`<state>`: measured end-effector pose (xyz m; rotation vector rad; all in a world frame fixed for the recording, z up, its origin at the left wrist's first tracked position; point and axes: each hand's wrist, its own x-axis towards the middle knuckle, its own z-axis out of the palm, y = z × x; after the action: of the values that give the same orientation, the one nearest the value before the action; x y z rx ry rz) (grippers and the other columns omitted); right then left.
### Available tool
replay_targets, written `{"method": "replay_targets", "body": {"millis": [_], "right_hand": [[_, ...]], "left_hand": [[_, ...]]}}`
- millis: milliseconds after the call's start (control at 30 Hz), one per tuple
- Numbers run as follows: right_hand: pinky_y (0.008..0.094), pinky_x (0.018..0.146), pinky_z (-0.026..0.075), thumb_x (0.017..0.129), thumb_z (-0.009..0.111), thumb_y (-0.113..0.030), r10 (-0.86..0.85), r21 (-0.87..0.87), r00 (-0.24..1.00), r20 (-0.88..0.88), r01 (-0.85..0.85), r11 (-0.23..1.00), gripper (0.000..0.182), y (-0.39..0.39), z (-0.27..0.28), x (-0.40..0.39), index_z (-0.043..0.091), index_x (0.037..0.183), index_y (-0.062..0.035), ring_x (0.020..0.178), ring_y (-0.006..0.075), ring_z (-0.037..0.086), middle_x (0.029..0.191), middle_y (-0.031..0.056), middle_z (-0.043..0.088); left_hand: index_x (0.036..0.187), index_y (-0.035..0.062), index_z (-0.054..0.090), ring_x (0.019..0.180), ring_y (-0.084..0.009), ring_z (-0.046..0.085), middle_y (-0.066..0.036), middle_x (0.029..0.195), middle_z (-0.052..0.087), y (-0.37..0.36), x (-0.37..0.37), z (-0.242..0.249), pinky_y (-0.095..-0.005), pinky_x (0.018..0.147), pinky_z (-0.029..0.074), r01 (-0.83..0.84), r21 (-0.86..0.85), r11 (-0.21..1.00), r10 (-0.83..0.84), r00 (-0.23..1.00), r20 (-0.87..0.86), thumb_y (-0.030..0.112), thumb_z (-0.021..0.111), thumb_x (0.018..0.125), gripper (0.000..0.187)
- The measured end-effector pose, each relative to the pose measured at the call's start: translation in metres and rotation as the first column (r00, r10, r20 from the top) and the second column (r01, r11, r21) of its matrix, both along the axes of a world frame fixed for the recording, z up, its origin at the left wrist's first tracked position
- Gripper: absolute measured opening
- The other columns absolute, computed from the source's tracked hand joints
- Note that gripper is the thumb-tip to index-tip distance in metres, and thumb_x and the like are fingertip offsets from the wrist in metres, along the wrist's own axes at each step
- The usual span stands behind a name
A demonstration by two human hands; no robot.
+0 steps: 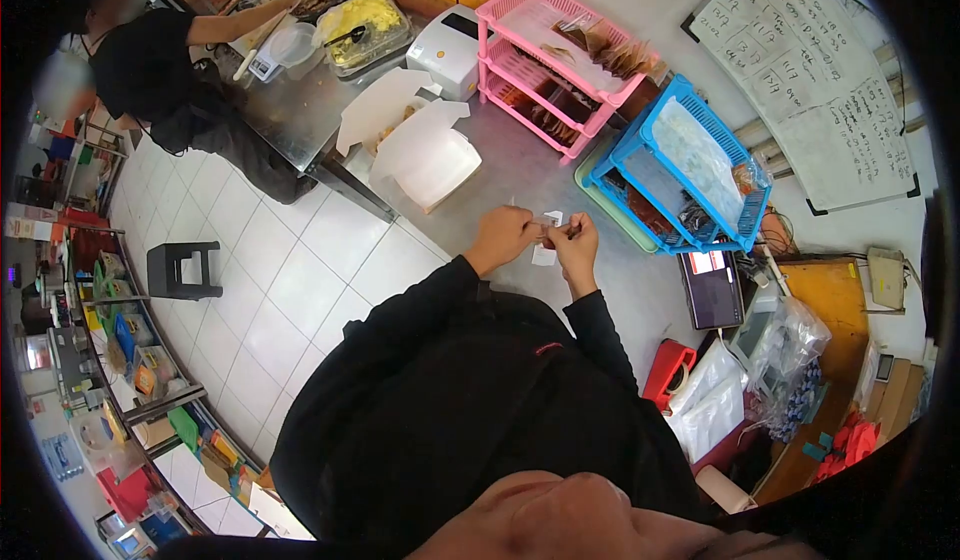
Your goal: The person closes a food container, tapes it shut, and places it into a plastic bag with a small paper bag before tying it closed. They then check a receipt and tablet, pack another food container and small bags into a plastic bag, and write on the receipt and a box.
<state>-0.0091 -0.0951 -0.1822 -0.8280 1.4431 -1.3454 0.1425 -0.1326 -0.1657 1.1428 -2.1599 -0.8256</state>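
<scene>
Both of my hands meet over the steel table (480, 180), with fingers pinched around a small clear packet (549, 228) with something brownish in it. My left hand (500, 237) has its fingertips on the packet's left side. On the right side, my right hand (576, 248) pinches it between thumb and fingers. Small white paper pieces (543, 257) lie just under the hands. An open white box (428, 158) stands to the upper left of my hands, its flaps up and some food partly visible inside. What exactly the packet contains is too small to tell.
Pink (560, 60) and blue (690, 165) tiered racks hold packets along the wall. A tablet (712, 290) and red tape dispenser (668, 372) are at the right. Beside a tray of yellow food (372, 32), another person (150, 65) reaches over the far table. A black stool (183, 270) stands on the floor.
</scene>
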Motion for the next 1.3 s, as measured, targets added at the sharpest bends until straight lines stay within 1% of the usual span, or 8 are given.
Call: {"method": "replay_targets", "body": {"millis": [267,400,567,700,800,867,1100,1300], "right_hand": [[0.0269,0.064,0.050,0.073,0.066,0.008,0.142,-0.434,0.987,0.071,-0.098,0.895,0.037,0.045,0.214,0.011,0.034,0.079,-0.0091,0.066,0.0135,0.059,0.071,0.0073,0.056],[0.0301,0.060,0.046,0.062,0.077,0.007,0.470,-0.764,0.882,-0.029,-0.323,0.559,0.040,0.080,0.286,0.004,0.040,0.071,-0.0083,0.070,0.0219,0.063,0.076,0.0176,0.062],[0.0330,0.061,0.047,0.059,0.079,0.007,0.275,-0.665,0.895,0.352,0.032,0.746,0.042,0.118,0.299,0.030,0.042,0.070,-0.0092,0.070,0.0247,0.063,0.078,0.0214,0.063],[0.0357,0.068,0.047,0.057,0.083,0.003,0.337,-0.784,0.921,0.195,-0.060,0.618,0.045,0.096,0.293,0.019,0.043,0.076,-0.0090,0.075,0.0263,0.063,0.082,0.0217,0.063],[0.0348,0.076,0.047,0.064,0.084,-0.016,-0.065,-0.797,0.996,-0.065,-0.013,0.604,0.046,0.060,0.284,0.011,0.051,0.093,-0.0040,0.086,0.0237,0.061,0.092,0.0167,0.063],[0.0303,0.076,0.047,0.072,0.078,-0.015,0.056,-0.598,0.958,-0.283,-0.221,0.770,0.039,0.052,0.263,-0.006,0.055,0.100,-0.0007,0.084,0.0170,0.060,0.092,0.0108,0.063],[0.0192,0.059,0.044,0.086,0.064,-0.007,0.129,-0.333,0.991,-0.031,-0.132,0.934,0.011,0.037,0.209,-0.006,0.059,0.092,0.0004,0.063,0.0069,0.058,0.075,0.0037,0.062],[0.0197,0.057,0.043,0.089,0.060,-0.012,0.073,-0.344,0.995,-0.068,-0.092,0.934,0.013,0.030,0.181,-0.006,0.059,0.090,0.0006,0.062,0.0071,0.057,0.069,0.0039,0.061]], "left_hand": [[0.063,0.0008,0.050,0.052,-0.0245,0.041,-0.010,0.056,0.043,-0.004,0.029,0.199,-0.0346,0.050,0.033,0.487,0.046,0.872,-0.415,0.786,-0.458,0.012,0.058,0.075,0.019],[0.060,0.0039,0.050,0.052,-0.0309,0.041,-0.009,0.058,0.044,0.018,0.029,0.281,-0.0379,0.047,0.032,0.817,-0.265,0.512,-0.776,0.308,-0.551,0.011,0.059,0.073,0.018],[0.051,0.0049,0.049,0.038,-0.0219,0.038,-0.009,0.049,0.046,0.049,0.015,0.294,-0.0337,0.040,0.028,0.741,-0.335,0.581,-0.646,0.171,-0.744,0.007,0.057,0.070,0.021],[0.065,0.0002,0.054,0.051,-0.0306,0.042,-0.011,0.059,0.045,0.032,0.019,0.292,-0.0363,0.048,0.032,0.851,-0.244,0.465,-0.690,0.176,-0.702,0.009,0.058,0.074,0.013],[0.062,0.0012,0.053,0.051,-0.0194,0.042,-0.004,0.055,0.043,0.017,0.025,0.274,-0.0318,0.049,0.032,0.843,0.117,0.526,-0.556,0.444,-0.703,0.020,0.057,0.078,0.025],[0.062,0.0011,0.053,0.053,-0.0114,0.041,0.000,0.056,0.046,0.006,0.026,0.264,-0.0284,0.049,0.030,0.762,0.344,0.549,-0.419,0.606,-0.676,0.025,0.058,0.079,0.030],[0.086,-0.0029,0.066,0.066,-0.0105,0.058,-0.005,0.073,0.064,0.003,-0.011,0.184,-0.0239,0.061,0.046,0.433,0.459,0.776,0.262,0.441,-0.859,0.025,0.058,0.088,0.029],[0.094,-0.0048,0.067,0.067,-0.0117,0.061,-0.011,0.081,0.068,0.004,0.000,0.145,-0.0236,0.061,0.050,0.265,0.365,0.892,0.169,0.555,-0.815,0.009,0.062,0.088,0.016]]}}
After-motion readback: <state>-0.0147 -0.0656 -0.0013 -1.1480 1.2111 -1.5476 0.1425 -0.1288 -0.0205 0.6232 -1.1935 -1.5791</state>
